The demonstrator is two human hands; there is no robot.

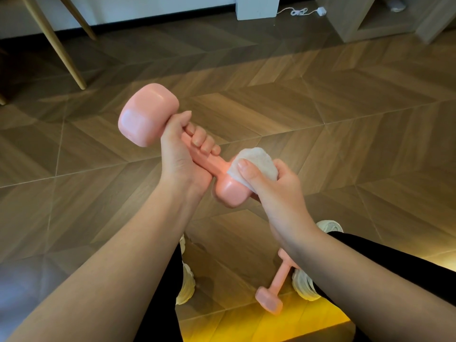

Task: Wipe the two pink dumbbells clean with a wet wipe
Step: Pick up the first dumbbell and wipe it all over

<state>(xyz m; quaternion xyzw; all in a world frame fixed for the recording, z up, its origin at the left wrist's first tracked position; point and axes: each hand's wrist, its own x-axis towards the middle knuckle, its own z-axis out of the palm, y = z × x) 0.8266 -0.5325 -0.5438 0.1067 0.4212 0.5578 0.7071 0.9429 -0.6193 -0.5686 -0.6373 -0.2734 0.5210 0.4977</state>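
Over a wooden floor (320, 107), a tilted pink dumbbell (148, 114) is in mid-wipe. The left hand (180, 149) is curled round its handle. The right hand (271, 186) pinches a wet wipe (259, 161) against its lower head. The second dumbbell (280, 280) lies below it, likely unwiped. Next, the handle probably needs the left hand's grip moved.

Wooden chevron floor (320, 107), sound. Lying on it: one pink dumbbell (276, 290) just beside pale shoes (304, 285); chair legs (61, 53) far left; white cable (299, 12) at far wall.
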